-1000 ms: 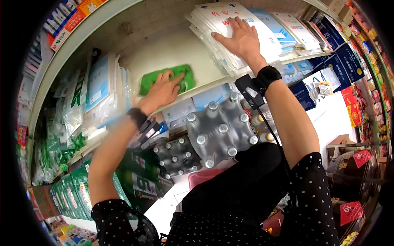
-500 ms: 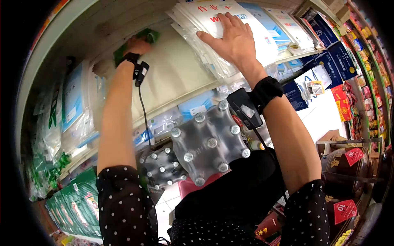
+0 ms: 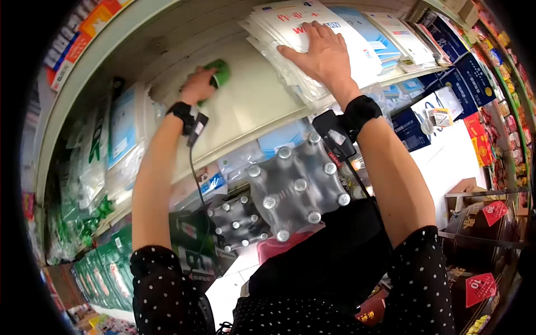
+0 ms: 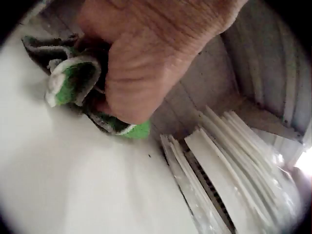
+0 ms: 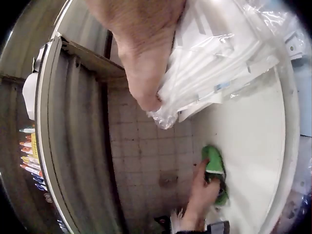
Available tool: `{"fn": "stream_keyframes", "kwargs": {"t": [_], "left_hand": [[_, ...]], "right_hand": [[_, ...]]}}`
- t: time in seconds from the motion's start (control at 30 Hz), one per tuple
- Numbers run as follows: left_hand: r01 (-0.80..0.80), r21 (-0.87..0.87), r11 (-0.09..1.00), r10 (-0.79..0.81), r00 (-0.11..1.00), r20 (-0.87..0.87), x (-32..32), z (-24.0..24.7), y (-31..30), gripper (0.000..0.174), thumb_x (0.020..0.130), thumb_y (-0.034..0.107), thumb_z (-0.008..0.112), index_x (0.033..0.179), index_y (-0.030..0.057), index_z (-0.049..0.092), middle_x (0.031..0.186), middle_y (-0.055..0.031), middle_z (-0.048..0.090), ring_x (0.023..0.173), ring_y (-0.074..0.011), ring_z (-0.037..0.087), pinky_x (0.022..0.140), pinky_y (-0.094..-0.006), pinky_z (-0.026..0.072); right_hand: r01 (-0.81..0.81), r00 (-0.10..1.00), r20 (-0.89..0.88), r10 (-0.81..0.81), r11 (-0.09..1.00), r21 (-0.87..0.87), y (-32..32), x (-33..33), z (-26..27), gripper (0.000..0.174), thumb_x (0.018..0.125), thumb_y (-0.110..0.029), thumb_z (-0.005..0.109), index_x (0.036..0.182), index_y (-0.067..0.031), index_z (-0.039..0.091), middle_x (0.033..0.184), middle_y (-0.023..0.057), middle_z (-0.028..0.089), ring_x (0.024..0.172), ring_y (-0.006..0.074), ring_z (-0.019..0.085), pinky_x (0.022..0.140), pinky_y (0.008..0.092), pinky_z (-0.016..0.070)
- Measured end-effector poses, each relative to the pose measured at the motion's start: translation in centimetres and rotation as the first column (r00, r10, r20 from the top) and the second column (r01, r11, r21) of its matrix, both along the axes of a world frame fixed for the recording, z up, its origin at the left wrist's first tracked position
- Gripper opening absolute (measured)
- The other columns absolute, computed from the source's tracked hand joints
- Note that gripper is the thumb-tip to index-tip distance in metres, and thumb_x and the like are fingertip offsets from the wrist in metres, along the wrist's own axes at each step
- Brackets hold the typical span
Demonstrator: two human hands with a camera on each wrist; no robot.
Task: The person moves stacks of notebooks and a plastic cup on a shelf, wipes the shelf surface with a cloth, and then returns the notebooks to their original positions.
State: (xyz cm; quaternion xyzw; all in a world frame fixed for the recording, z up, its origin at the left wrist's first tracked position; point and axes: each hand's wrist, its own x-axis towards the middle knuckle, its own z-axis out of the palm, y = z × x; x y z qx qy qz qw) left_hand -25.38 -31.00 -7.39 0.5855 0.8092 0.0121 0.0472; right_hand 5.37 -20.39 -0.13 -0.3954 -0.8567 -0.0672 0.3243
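Observation:
On the white shelf board (image 3: 245, 84), toward its back, my left hand (image 3: 198, 85) grips a green cloth (image 3: 221, 72). The left wrist view shows the cloth (image 4: 80, 78) bunched and folded under the curled fingers of the left hand (image 4: 141, 63), its underside greyish. My right hand (image 3: 326, 58) lies with fingers spread on a stack of white exercise books (image 3: 285, 25) in clear plastic. In the right wrist view the thumb of the right hand (image 5: 146, 53) rests at the edge of the wrapped books (image 5: 214, 58), and the cloth (image 5: 214, 168) is on the board below them.
Blue and white booklets (image 3: 371, 39) lie right of the stack. Plastic-wrapped booklets (image 3: 124, 128) stand at the shelf's left end. Below the shelf edge are shrink-wrapped bottles (image 3: 298, 187), a smaller bottle pack (image 3: 237, 223) and green cartons (image 3: 106, 273).
My left hand and the cloth have gone from the shelf's front to its back, then slightly right and forward. My right hand stays on the books. The head view has shifted a little.

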Motion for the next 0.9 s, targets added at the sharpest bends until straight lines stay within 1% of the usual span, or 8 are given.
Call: {"fn": "stream_keyframes", "kwargs": {"t": [0.13, 0.33, 0.43, 0.5, 0.63, 0.73, 0.83, 0.9], "left_hand": [[0.249, 0.121, 0.961, -0.257, 0.965, 0.050, 4.5, 0.5, -5.8, 0.055, 0.077, 0.010, 0.057, 0.131, 0.0173, 0.054, 0.117, -0.0229, 0.055, 0.101, -0.0422, 0.059, 0.089, -0.0463, 0.0499], [0.342, 0.129, 0.931, -0.363, 0.907, 0.214, 7.8, 0.6, -10.0, 0.061, 0.073, 0.003, 0.056, 0.131, 0.0200, 0.054, 0.113, -0.0186, 0.054, 0.103, -0.0387, 0.058, 0.088, -0.0443, 0.0493], [0.221, 0.144, 0.964, -0.251, 0.939, 0.237, 9.0, 1.1, -10.6, 0.061, 0.073, 0.002, 0.055, 0.132, 0.0204, 0.053, 0.113, -0.0186, 0.052, 0.101, -0.0390, 0.058, 0.086, -0.0447, 0.0488], [0.078, 0.095, 0.992, -0.096, 0.973, 0.209, 7.5, -0.1, -8.0, 0.061, 0.075, 0.004, 0.054, 0.134, 0.0200, 0.051, 0.118, -0.0210, 0.052, 0.104, -0.0412, 0.058, 0.091, -0.0433, 0.0486], [-0.034, 0.130, 0.991, 0.003, 0.973, 0.230, 2.8, -1.3, -1.1, 0.063, 0.077, 0.013, 0.054, 0.140, 0.0146, 0.047, 0.131, -0.0312, 0.047, 0.113, -0.0457, 0.054, 0.098, -0.0418, 0.0460], [-0.152, -0.020, 0.988, 0.153, 0.965, 0.212, 0.1, -1.4, 4.8, 0.063, 0.085, 0.025, 0.052, 0.147, 0.0172, 0.041, 0.143, -0.0311, 0.036, 0.126, -0.0463, 0.045, 0.103, -0.0440, 0.0429], [-0.154, -0.022, 0.988, 0.152, 0.930, 0.334, -3.8, -3.6, 9.1, 0.061, 0.088, 0.025, 0.050, 0.148, 0.0211, 0.039, 0.145, -0.0309, 0.033, 0.128, -0.0463, 0.044, 0.105, -0.0456, 0.0413], [-0.096, -0.053, 0.994, 0.107, 0.953, 0.284, -3.2, -2.9, 9.8, 0.056, 0.090, 0.021, 0.046, 0.146, 0.0252, 0.043, 0.143, -0.0278, 0.037, 0.130, -0.0437, 0.042, 0.105, -0.0455, 0.0412]], "right_hand": [[-0.020, 0.999, -0.036, 0.021, 0.999, 0.027, 0.1, 0.1, -0.3, 0.082, 0.079, -0.066, 0.058, 0.132, -0.0029, 0.055, 0.141, 0.0172, 0.050, 0.133, 0.0318, 0.042, 0.111, 0.0468, 0.0283], [-0.025, 0.999, -0.035, 0.026, 1.000, 0.015, 0.1, 0.4, -0.1, 0.083, 0.079, -0.067, 0.057, 0.132, -0.0028, 0.055, 0.139, 0.0179, 0.052, 0.132, 0.0327, 0.043, 0.110, 0.0463, 0.0291], [-0.002, 0.999, -0.038, 0.003, 1.000, 0.017, 0.3, -0.1, -0.5, 0.084, 0.079, -0.067, 0.056, 0.131, -0.0021, 0.055, 0.138, 0.0181, 0.053, 0.132, 0.0319, 0.043, 0.110, 0.0454, 0.0297], [-0.010, 0.999, -0.034, 0.011, 1.000, 0.018, 0.0, 0.2, -0.5, 0.084, 0.079, -0.068, 0.056, 0.131, -0.0017, 0.055, 0.138, 0.0179, 0.052, 0.132, 0.0312, 0.043, 0.110, 0.0450, 0.0297], [-0.030, 0.999, -0.029, 0.030, 1.000, -0.003, -0.1, 0.2, 0.0, 0.086, 0.078, -0.068, 0.055, 0.132, -0.0011, 0.054, 0.139, 0.0176, 0.052, 0.132, 0.0306, 0.044, 0.110, 0.0449, 0.0291], [-0.016, 0.999, -0.032, 0.017, 1.000, 0.016, 0.0, 0.2, -0.2, 0.086, 0.078, -0.069, 0.055, 0.133, -0.0013, 0.054, 0.140, 0.0175, 0.051, 0.132, 0.0306, 0.044, 0.111, 0.0450, 0.0284], [-0.003, 1.000, -0.018, 0.003, 1.000, -0.002, -0.1, 0.1, -0.1, 0.087, 0.078, -0.068, 0.055, 0.133, -0.0012, 0.053, 0.140, 0.0177, 0.050, 0.133, 0.0309, 0.043, 0.112, 0.0454, 0.0269], [-0.009, 0.999, -0.032, 0.008, 1.000, -0.005, 0.1, 0.0, -0.4, 0.087, 0.079, -0.068, 0.055, 0.134, -0.0011, 0.053, 0.141, 0.0177, 0.050, 0.134, 0.0312, 0.042, 0.113, 0.0457, 0.0260]]}}
